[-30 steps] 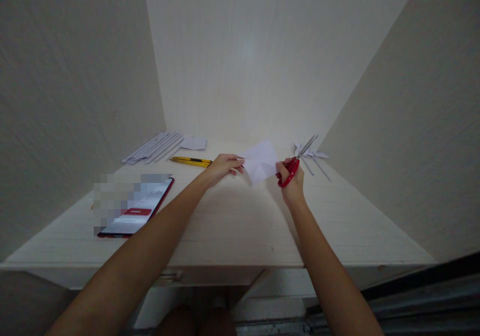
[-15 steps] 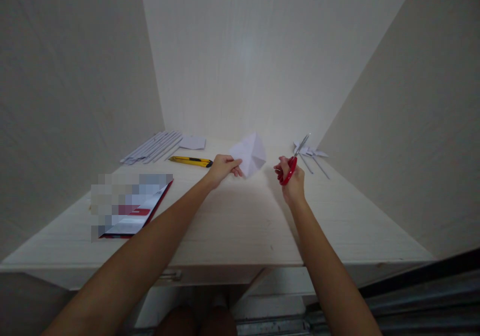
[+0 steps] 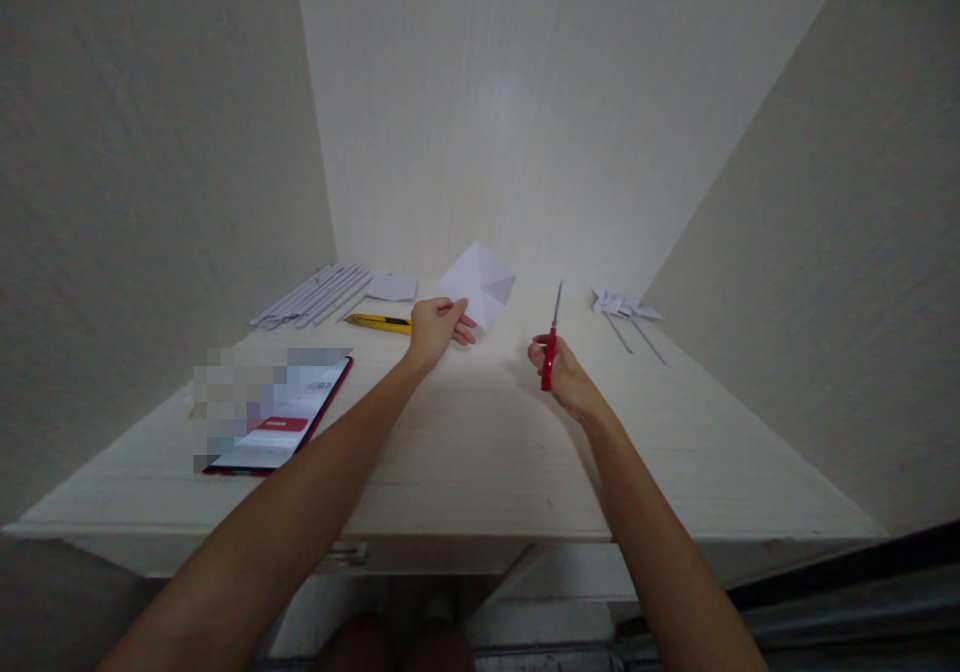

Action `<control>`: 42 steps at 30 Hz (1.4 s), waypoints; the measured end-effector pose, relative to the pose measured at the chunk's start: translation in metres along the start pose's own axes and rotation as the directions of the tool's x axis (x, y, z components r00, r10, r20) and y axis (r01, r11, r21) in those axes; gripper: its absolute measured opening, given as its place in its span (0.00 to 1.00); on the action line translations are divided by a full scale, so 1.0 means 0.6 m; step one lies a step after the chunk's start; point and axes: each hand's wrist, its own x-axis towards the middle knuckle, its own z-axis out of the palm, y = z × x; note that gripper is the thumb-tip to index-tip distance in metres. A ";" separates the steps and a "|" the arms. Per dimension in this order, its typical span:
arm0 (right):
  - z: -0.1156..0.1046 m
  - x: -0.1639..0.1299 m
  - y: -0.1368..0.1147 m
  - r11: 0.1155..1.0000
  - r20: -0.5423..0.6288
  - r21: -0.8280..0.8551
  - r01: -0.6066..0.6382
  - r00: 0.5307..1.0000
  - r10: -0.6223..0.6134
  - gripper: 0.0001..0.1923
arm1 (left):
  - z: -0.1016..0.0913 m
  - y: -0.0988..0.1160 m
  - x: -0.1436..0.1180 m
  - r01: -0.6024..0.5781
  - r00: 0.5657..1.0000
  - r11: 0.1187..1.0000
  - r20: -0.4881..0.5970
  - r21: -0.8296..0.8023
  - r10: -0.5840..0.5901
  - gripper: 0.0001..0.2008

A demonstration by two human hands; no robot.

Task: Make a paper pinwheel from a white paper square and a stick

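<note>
Between the thumb and fingers of my left hand [image 3: 439, 330] is the near left edge of a creased white paper square [image 3: 480, 282], lifted above the tabletop. My right hand [image 3: 562, 370] has its fingers in the red handles of a pair of scissors [image 3: 551, 352]. The narrow blades point up and away from me, to the right of the paper and apart from it. Just left of my left hand lies a yellow box cutter [image 3: 379, 323], its right end hidden behind the hand.
Rolled paper sticks [image 3: 311, 297] lie at the back left beside folded paper [image 3: 394, 287]. Paper pinwheels [image 3: 622, 307] on sticks rest at the back right. A tablet [image 3: 274, 437], partly blurred, is on the white desk [image 3: 465, 472] at the left. Walls enclose three sides.
The paper and my left hand have moved slightly left and up. My right hand has come left and turned the scissors from slanting right to nearly straight ahead.
</note>
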 end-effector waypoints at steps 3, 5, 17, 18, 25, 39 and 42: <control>0.003 -0.006 -0.009 0.999 0.107 0.020 -0.041 0.994 0.038 0.30 | -0.001 0.001 0.000 -0.022 1.000 1.000 -0.023 0.009 0.022 0.12; 0.007 -0.011 -0.015 0.993 0.247 0.079 -0.082 0.967 0.060 0.30 | -0.001 0.002 0.001 -0.030 0.999 1.000 -0.027 0.006 0.030 0.12; 0.013 -0.021 -0.012 0.985 0.463 0.103 -0.137 0.883 0.074 0.34 | 0.001 0.013 0.002 -0.021 1.000 0.994 -0.016 -0.108 0.020 0.12; 0.012 -0.022 -0.012 0.983 0.474 0.113 -0.144 0.877 0.074 0.34 | 0.002 0.015 0.001 -0.013 1.000 0.992 -0.011 -0.126 0.012 0.12; 0.012 -0.024 -0.016 0.985 0.469 0.101 -0.142 0.880 0.079 0.32 | 0.009 0.032 -0.006 0.013 0.999 0.982 0.039 -0.190 -0.005 0.12; 0.017 -0.036 -0.034 0.984 0.596 0.114 -0.139 0.801 0.045 0.34 | 0.018 0.037 -0.016 -0.028 0.992 0.989 0.118 -0.144 0.045 0.13; 0.017 -0.036 -0.032 0.979 0.606 0.142 -0.145 0.795 0.030 0.35 | 0.021 0.038 -0.020 -0.033 0.990 0.992 0.135 -0.121 0.049 0.13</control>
